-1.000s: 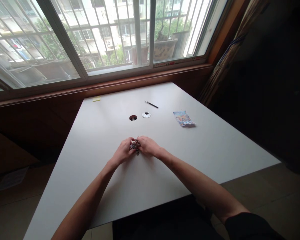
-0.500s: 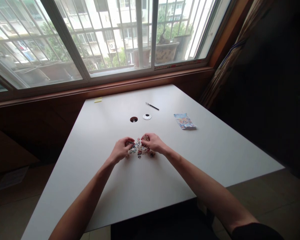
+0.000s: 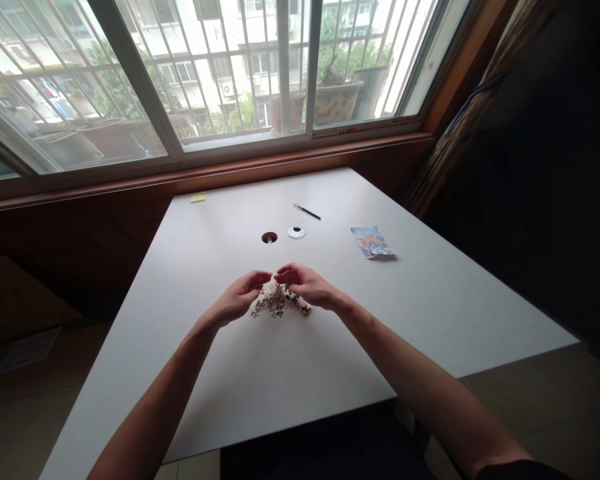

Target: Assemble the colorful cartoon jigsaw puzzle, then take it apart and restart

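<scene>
A small heap of jigsaw puzzle pieces [image 3: 277, 303] lies on the white table [image 3: 280, 373]. My left hand [image 3: 240, 295] curves around the heap's left side, its fingers stretched out and apart from the thumb. On the other side, my right hand [image 3: 307, 284] arches over the pieces with its fingers spread from the thumb. The fingertips of both hands come close together just beyond the heap. I see no piece gripped in either hand, though the palms are partly hidden.
Beyond the hands are a round cable hole [image 3: 269, 238] and its white cover [image 3: 296, 233]. A black pen [image 3: 307, 211] lies farther back. To the right is a colourful printed packet [image 3: 373, 243]; a yellow slip [image 3: 199, 197] sits at the far left corner. A barred window [image 3: 220, 80] stands behind.
Both hands have let go of the pieces they were gathering, and their fingers have straightened and drawn closer together. More pieces now lie in the heap between them. The view has shifted slightly.
</scene>
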{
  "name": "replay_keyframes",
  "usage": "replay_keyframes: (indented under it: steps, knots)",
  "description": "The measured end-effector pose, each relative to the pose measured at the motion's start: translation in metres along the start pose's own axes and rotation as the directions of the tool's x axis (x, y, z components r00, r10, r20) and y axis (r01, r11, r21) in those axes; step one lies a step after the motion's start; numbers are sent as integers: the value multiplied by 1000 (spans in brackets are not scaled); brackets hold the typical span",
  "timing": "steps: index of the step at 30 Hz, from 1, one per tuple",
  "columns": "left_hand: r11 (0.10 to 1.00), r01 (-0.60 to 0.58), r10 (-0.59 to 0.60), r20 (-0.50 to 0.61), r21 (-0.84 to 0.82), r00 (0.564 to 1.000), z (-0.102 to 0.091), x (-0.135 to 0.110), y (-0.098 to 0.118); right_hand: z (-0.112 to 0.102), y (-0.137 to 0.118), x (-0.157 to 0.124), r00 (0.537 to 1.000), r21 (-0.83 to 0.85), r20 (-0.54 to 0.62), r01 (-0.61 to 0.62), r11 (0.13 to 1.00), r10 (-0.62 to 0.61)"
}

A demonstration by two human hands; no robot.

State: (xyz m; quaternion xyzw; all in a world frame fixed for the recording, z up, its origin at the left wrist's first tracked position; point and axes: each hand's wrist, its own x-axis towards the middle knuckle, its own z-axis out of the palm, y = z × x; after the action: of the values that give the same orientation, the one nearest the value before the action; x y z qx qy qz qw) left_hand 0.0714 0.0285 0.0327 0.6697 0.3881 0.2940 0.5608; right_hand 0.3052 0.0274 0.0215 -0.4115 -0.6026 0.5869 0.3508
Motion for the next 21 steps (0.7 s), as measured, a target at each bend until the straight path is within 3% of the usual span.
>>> replay_keyframes:
  steps: [3, 7, 9, 12, 14, 16, 18, 21]
  knots:
    - [992, -98, 92, 72, 84, 993, -7, -8, -1, -5, -2, -6, 985, 182, 163, 20, 983, -50]
    - [873, -185, 148, 117, 451, 982, -22, -22, -7, -12, -1, -13, 965, 197, 234, 68, 978, -115]
    - [798, -157, 112, 112, 582, 987, -29, -27, -14, -14, -1, -16, 974, 78, 190, 113, 991, -126]
    - [795, -122, 81, 97, 595, 992, -34, -25, -26, -15, -2, -26, 981, -242, 106, 182, 953, -161]
    - [816, -121, 86, 89, 566, 992, -32, -19, -31, -18, -3, -35, 983, -499, 70, 181, 848, -168]
    - [834, -129, 95, 91, 537, 991, -25, -11, -32, -19, -2, -42, 994, -684, 46, 101, 722, -96]
    - [840, -146, 100, 116, 523, 988, -17, 0, -29, -18, 2, -44, 999, -763, 30, 33, 645, -16]
    - [808, -169, 78, 181, 564, 980, -7, 17, -20, -9, 8, -36, 1000, -782, 18, 28, 622, -23]
